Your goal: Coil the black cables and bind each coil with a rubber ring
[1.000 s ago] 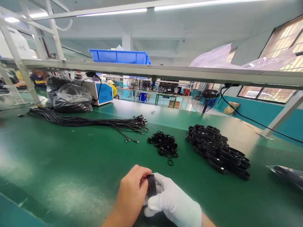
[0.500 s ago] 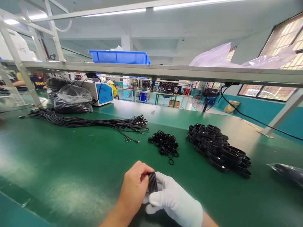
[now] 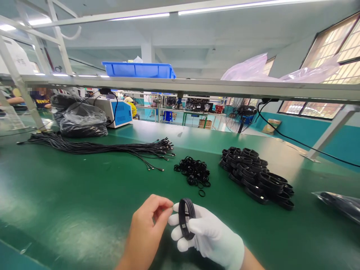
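In my right hand [image 3: 209,228], covered by a white glove, is a coiled black cable [image 3: 184,221], wound into a flattened ring. The gloved thumb presses the coil against the fingers, and a small pale connector shows on its near side. My left hand [image 3: 150,225] is bare, just left of the coil, with thumb and index finger pinched together; whatever is between them, if anything, is too small to make out. Beyond the hands lies a heap of small black rings [image 3: 195,170], with one loose ring [image 3: 201,193] at its near edge.
On the right, coiled black cables [image 3: 253,172] are piled up beside a clear bag [image 3: 337,204]. A bundle of straight cables [image 3: 98,148] stretches across the left of the green table [image 3: 70,198]. Behind it stand a bagged bundle [image 3: 83,120] and a blue-white machine [image 3: 120,112]. A shelf [image 3: 197,84] spans above.
My left hand has come off the coil and moved slightly left. The right hand has turned the coil so that its open ring and connector show. The view has shifted slightly.
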### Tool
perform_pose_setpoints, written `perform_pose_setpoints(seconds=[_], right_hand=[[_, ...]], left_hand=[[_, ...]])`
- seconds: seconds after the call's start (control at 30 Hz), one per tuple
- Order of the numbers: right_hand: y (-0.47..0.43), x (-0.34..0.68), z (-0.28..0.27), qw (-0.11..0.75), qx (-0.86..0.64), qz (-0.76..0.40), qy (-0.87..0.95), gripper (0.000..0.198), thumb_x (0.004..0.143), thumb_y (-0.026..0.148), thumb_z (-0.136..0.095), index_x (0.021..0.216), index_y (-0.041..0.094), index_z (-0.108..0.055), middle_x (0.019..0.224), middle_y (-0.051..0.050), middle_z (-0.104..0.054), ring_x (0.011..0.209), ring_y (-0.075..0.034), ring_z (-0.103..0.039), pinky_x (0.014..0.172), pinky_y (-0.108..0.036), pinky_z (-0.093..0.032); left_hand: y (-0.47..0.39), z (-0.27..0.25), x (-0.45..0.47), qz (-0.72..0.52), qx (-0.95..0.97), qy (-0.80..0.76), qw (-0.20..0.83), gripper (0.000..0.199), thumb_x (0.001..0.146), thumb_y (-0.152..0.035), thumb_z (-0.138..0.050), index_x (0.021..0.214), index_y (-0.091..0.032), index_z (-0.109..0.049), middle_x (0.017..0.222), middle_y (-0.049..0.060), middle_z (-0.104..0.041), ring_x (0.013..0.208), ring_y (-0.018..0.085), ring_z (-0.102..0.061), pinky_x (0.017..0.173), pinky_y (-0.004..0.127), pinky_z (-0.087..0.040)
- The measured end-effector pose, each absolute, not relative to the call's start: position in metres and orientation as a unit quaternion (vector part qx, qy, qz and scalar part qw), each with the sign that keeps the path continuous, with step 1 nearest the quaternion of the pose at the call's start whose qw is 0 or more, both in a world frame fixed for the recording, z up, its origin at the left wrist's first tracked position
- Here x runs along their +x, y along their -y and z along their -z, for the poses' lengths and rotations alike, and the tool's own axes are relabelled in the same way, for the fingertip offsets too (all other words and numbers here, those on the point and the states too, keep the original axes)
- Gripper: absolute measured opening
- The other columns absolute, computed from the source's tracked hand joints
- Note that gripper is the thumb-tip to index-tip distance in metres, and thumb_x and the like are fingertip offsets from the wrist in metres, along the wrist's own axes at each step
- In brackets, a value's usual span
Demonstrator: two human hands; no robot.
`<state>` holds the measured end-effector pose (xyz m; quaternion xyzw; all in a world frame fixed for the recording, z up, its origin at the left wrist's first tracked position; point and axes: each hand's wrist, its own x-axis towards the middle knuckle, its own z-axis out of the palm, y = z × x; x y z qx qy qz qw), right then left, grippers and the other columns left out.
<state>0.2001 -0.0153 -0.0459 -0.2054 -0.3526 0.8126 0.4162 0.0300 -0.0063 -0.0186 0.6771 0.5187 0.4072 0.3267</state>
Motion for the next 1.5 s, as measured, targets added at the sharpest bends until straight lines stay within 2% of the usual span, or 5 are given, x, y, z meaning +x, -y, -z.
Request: perform_pose_setpoints(seconds=[0.27, 0.43, 0.9, 1.23, 1.5], right_hand=[[0.015, 0.186, 0.037, 0.412, -0.307, -0.751, 0.414, 0.046, 0.051, 0.017, -0.077, 0.092, 0.014, -0.057, 0.082, -0.002, -0.059, 0.075, -0.016, -0.059, 0.065, -0.030, -0.048], [0.014, 0.185, 0.033, 0.406, -0.324, -0.746, 0.417, 0.045, 0.043, 0.015, -0.078, 0.082, 0.015, -0.056, 0.078, 0.000, -0.058, 0.075, -0.016, -0.057, 0.063, -0.028, -0.046], [0.017, 0.185, 0.033, 0.407, -0.322, -0.753, 0.404, 0.053, 0.047, 0.022, -0.080, 0.094, 0.013, -0.057, 0.086, -0.006, -0.060, 0.075, -0.017, -0.060, 0.061, -0.028, -0.047], [0.015, 0.189, 0.037, 0.442, -0.321, -0.753, 0.367, 0.052, 0.054, 0.021, -0.077, 0.099, 0.012, -0.054, 0.095, -0.007, -0.058, 0.072, -0.014, -0.061, 0.063, -0.027, -0.048], [0.016, 0.188, 0.035, 0.441, -0.307, -0.755, 0.377, 0.044, 0.055, 0.015, -0.074, 0.093, 0.010, -0.053, 0.080, -0.005, -0.061, 0.068, -0.015, -0.062, 0.059, -0.026, -0.049]], left_hand=[[0.008, 0.027, 0.038, -0.397, 0.780, -0.450, 0.176, 0.030, 0.079, -0.012, -0.047, 0.100, -0.026, -0.063, 0.099, 0.003, -0.064, 0.086, 0.019, -0.060, 0.077, 0.026, -0.047], [-0.001, 0.029, 0.042, -0.399, 0.805, -0.424, 0.112, 0.030, 0.081, -0.010, -0.042, 0.089, -0.022, -0.068, 0.078, 0.004, -0.066, 0.070, 0.016, -0.062, 0.066, 0.024, -0.048], [-0.013, 0.027, 0.045, -0.419, 0.745, -0.458, 0.244, 0.023, 0.071, -0.007, -0.048, 0.071, -0.021, -0.066, 0.068, -0.001, -0.060, 0.063, 0.014, -0.058, 0.060, 0.023, -0.045], [-0.004, 0.012, 0.034, -0.342, 0.730, -0.505, 0.308, 0.014, 0.081, -0.022, -0.048, 0.076, -0.022, -0.061, 0.074, -0.001, -0.062, 0.069, 0.015, -0.056, 0.066, 0.025, -0.043], [0.004, 0.029, 0.033, -0.359, 0.793, -0.440, 0.223, 0.013, 0.079, -0.014, -0.054, 0.071, -0.021, -0.061, 0.075, -0.002, -0.060, 0.069, 0.012, -0.057, 0.063, 0.020, -0.044]])
